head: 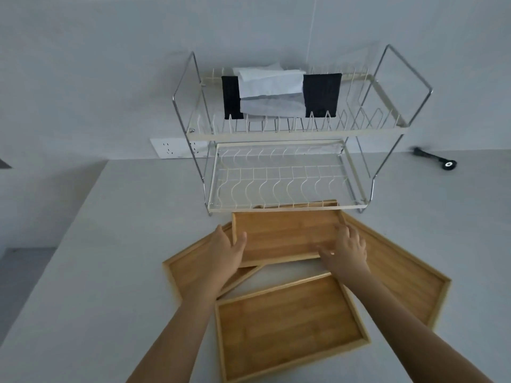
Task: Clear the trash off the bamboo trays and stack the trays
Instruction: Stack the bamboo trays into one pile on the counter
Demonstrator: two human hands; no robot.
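Note:
Several bamboo trays lie on the white counter, and none shows any trash. The middle tray (282, 233) sits just in front of the dish rack, overlapping a left tray (188, 272) and a right tray (401, 275). My left hand (225, 248) grips the middle tray's left edge, thumb over the rim. My right hand (345, 248) holds its front right corner, fingers spread on the rim and floor. A near tray (287, 324) lies between my forearms. The edge of another tray (318, 203) pokes out under the rack.
A two-tier wire dish rack (290, 128) stands against the wall, with black cloths and white paper (269, 84) on its upper shelf. A wall socket (177, 148) sits left of the rack. A black tool (437, 158) lies at the far right. The counter's left edge (55, 244) drops off.

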